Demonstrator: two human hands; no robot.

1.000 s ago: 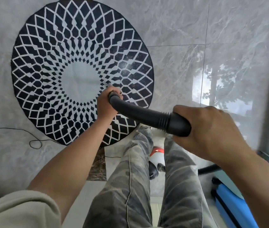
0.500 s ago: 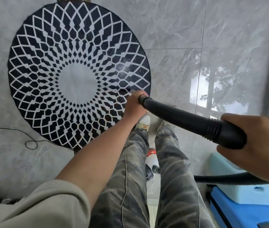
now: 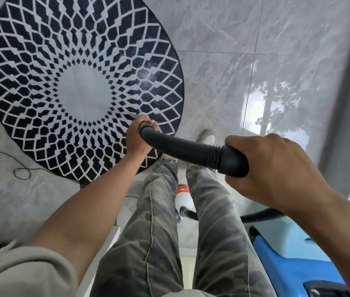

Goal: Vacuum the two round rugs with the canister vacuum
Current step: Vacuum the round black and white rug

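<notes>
Black plastic vacuum handle (image 3: 182, 146) is being held in both hands over the near-right edge of the round rug (image 3: 41, 82).
The left hand (image 3: 137, 136) is curling its fingers round the handle's front end, above the rug's black-and-white pattern. The right hand (image 3: 277, 168) is wrapping its fingers round the thick ribbed rear end, off the rug to its right. The rug is lying flat on grey marble tiles (image 3: 255, 28). A thin black cord (image 3: 19, 172) is looping just off the rug's near-left edge.
</notes>
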